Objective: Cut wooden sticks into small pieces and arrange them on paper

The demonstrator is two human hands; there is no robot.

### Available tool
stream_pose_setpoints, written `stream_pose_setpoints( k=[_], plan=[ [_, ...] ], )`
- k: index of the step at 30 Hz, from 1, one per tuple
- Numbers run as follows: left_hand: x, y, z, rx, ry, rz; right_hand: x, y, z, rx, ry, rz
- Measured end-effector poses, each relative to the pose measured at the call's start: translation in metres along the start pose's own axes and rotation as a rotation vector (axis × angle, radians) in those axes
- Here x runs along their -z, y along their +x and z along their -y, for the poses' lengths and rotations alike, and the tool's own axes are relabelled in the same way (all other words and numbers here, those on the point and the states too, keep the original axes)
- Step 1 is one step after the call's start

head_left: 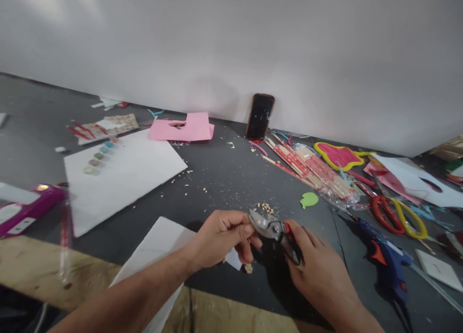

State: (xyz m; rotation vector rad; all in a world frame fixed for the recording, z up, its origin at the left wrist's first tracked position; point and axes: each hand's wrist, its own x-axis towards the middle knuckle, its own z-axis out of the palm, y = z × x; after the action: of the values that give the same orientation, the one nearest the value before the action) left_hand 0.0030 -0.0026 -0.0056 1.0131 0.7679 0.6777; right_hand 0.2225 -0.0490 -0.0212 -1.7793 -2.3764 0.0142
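My right hand (318,265) is wrapped round the handles of the pruning shears (277,230), whose blades point left. Thumb and fingers of my left hand (226,236) are pinched together at the blade tips; what they hold is too small and hidden to make out. Just beyond the blades lies a little pile of cut wooden bits (265,208) on the dark table (224,173). A small beige cluster (248,268) sits below my left fingers, by a scrap of white paper.
A phone (259,116) leans on the wall. Chopsticks (289,159), scissors (394,215) and a blue glue gun (387,258) lie right. White board (123,178), pink paper (191,128) and a purple tool (32,210) are left; another white sheet (159,246) is under my left forearm.
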Motion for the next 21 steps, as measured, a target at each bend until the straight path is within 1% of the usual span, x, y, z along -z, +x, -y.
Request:
stream_pose_setpoints(
  k=[4, 7, 9, 12, 16, 21],
  plan=[
    [-0.0012, 0.0039, -0.0022, -0.062, 0.024, -0.049, 0.0013, 0.0031, -0.0007, -0.033, 0.007, -0.001],
    [-0.0023, 0.0055, -0.0035, -0.051, 0.059, -0.117, 0.0019, 0.0036, -0.0011, -0.037, -0.008, -0.02],
    [-0.0022, 0.0051, -0.0037, -0.046, 0.091, -0.136, 0.0018, 0.0034, -0.0006, -0.031, -0.014, -0.025],
    [-0.0008, 0.0036, -0.0032, -0.05, 0.106, -0.102, 0.0014, 0.0027, 0.0004, -0.028, -0.011, -0.019],
    [0.001, 0.0026, -0.0023, -0.011, 0.098, -0.058, 0.0012, 0.0022, 0.0004, -0.028, -0.015, -0.007],
    [0.0016, 0.0025, -0.0004, 0.017, 0.015, -0.016, 0.003, 0.0026, 0.0008, -0.007, 0.013, 0.001]
  ],
)
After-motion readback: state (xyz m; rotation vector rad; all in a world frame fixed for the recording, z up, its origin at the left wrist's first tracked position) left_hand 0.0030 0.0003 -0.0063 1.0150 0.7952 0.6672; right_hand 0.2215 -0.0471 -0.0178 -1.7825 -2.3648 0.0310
